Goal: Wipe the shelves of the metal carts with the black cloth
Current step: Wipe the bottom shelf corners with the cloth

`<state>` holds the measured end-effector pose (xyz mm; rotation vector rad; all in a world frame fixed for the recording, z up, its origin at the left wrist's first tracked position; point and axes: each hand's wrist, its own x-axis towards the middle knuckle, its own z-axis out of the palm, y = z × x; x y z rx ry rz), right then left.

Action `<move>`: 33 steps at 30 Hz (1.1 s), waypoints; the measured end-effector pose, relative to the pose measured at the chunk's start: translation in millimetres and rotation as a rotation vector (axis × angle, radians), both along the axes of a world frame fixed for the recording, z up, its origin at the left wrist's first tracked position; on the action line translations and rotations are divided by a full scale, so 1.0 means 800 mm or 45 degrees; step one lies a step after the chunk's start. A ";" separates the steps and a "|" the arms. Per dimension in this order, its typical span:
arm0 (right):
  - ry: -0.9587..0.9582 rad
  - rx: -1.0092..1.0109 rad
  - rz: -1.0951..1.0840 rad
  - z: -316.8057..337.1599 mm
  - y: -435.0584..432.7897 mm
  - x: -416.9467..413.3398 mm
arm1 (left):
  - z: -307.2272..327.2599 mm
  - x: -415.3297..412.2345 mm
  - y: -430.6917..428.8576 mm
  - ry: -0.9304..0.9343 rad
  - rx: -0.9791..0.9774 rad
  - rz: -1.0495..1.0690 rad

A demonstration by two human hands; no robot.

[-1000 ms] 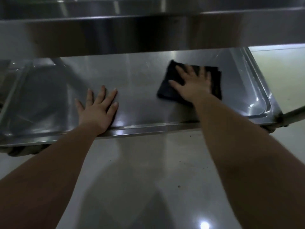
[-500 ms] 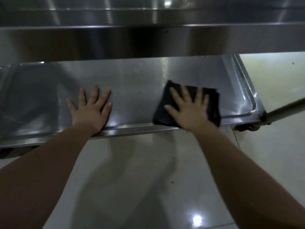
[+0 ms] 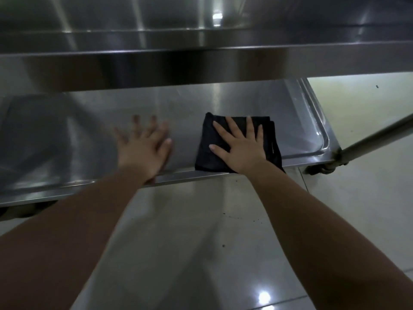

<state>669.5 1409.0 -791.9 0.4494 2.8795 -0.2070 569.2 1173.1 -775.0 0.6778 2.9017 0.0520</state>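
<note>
A folded black cloth [image 3: 206,151] lies on the lower shelf [image 3: 295,121] of a stainless steel cart, at the shelf's front edge. My right hand [image 3: 240,146] presses flat on the cloth with spread, straight fingers. My left hand [image 3: 143,148] is blurred, its fingers spread and straight, low over the same shelf left of the cloth; whether it touches the metal I cannot tell. The upper shelf [image 3: 201,63] overhangs and hides the back of the lower one.
The cart's right corner has a raised rim [image 3: 324,135] and a metal leg [image 3: 375,137] slanting off to the right. A caster [image 3: 321,170] sits under that corner. Pale glossy floor tiles [image 3: 201,253] with a few dark specks lie below.
My right hand has drawn the cloth from the middle of the shelf toward its front edge. My left hand has shifted right, closer to the cloth, and is now blurred by motion.
</note>
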 end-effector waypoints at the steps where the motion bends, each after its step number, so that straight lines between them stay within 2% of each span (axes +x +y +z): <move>1: 0.008 -0.012 0.007 0.001 -0.003 -0.002 | 0.000 0.015 0.035 -0.013 0.046 -0.078; 3: 0.007 -0.014 0.012 0.004 -0.001 0.001 | -0.004 0.042 0.102 -0.089 0.114 -0.133; 5: 0.006 -0.007 -0.038 0.005 0.022 0.014 | -0.011 0.055 0.139 -0.172 0.155 -0.047; 10: -0.044 0.026 -0.279 0.010 0.152 0.073 | -0.030 0.049 0.146 -0.130 0.074 -0.010; 13: -0.073 0.077 -0.399 0.011 0.186 0.095 | -0.031 0.053 0.152 -0.097 0.058 -0.002; 19: -0.050 0.014 -0.421 0.011 0.088 0.080 | -0.029 0.054 0.145 -0.080 0.056 -0.019; 23: -0.107 -0.117 -0.224 0.021 -0.011 0.059 | -0.021 0.054 0.133 -0.168 0.260 0.049; 25: -0.045 -0.217 -0.149 0.033 -0.015 0.056 | -0.014 0.055 0.126 -0.146 0.369 0.077; 28: 0.213 -0.176 -0.322 0.044 0.042 0.060 | 0.001 0.048 0.135 0.000 0.413 -0.169; 30: 0.154 -0.148 -0.472 0.046 0.080 0.068 | 0.010 0.044 0.158 -0.006 0.349 -0.430; 33: 0.080 -0.239 -0.433 0.048 0.085 0.077 | 0.011 0.048 0.201 -0.135 0.126 -0.648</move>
